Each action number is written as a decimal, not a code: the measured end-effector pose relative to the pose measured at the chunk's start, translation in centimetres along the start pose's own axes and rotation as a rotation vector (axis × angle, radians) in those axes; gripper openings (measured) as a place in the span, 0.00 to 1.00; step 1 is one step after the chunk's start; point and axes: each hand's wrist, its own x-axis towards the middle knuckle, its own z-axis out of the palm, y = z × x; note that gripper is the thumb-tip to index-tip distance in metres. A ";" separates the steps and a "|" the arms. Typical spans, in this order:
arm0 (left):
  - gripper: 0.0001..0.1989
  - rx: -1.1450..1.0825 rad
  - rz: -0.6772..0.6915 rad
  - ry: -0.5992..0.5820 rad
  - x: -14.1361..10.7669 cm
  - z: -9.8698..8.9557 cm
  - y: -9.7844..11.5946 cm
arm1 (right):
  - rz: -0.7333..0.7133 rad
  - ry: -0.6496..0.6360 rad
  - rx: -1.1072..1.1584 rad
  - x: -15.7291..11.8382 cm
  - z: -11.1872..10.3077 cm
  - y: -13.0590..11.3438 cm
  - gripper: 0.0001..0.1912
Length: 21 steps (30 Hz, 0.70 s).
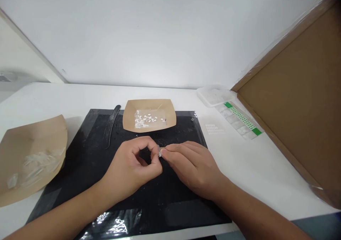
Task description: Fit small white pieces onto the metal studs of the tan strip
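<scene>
Over the black mat (183,211), my two hands meet at a small pale piece (160,152). Thumb and forefinger of my left hand (140,161) are pinched together at its left side. My right hand (193,167) pinches from the other side, its fingertips pressed together. Fingers cover most of the piece, so its kind is hard to make out. Just beyond my hands stands a brown paper tray (149,105) with many small white oval bits (141,121) in it. A dark curved nail file (112,126) lies on the mat, left of this tray.
At the left, another brown paper tray (34,129) holds clear plastic slivers (42,165). On the white table at the right are a translucent plastic box (214,95), a clear packet with a green strip (242,121) and rows of small white dots (213,129). A cardboard panel (298,94) rises beyond.
</scene>
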 end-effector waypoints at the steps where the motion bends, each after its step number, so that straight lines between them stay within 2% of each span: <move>1: 0.03 -0.016 -0.011 -0.004 0.0 0.0 -0.1 | 0.005 0.004 0.003 0.0 0.0 0.0 0.06; 8: 0.03 -0.092 -0.079 -0.021 -0.3 0.1 -0.5 | 0.026 0.020 -0.010 -0.2 0.1 0.6 0.06; 21: 0.04 -0.072 -0.045 -0.032 0.0 -0.3 -0.6 | 0.005 -0.001 -0.023 0.1 -0.4 0.6 0.08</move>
